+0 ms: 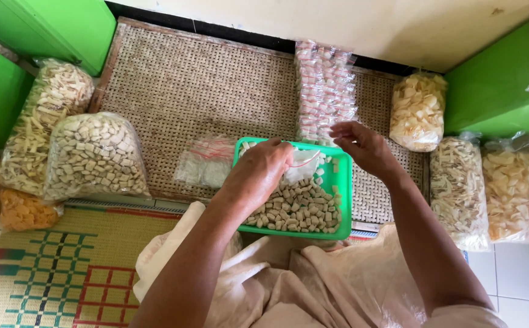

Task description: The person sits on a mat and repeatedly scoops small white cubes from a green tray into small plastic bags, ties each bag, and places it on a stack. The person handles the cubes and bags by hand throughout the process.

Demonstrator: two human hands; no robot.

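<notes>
A green plastic tray (344,182) rests on my lap, holding several small beige snack pieces (295,209). My left hand (258,173) hovers over the tray's left side, fingers curled around the edge of a small clear zip bag (304,164) that lies open in the tray. My right hand (364,146) is at the tray's far right corner, fingers pinched together at the bag's rim. A stack of empty small zip bags (206,161) lies on the woven mat just left of the tray.
A row of filled small packets (325,88) lies on the woven mat (197,79) beyond the tray. Large bags of snacks stand left (94,155) and right (459,188). Green boxes (498,79) flank the mat. A patterned mat (64,267) lies lower left.
</notes>
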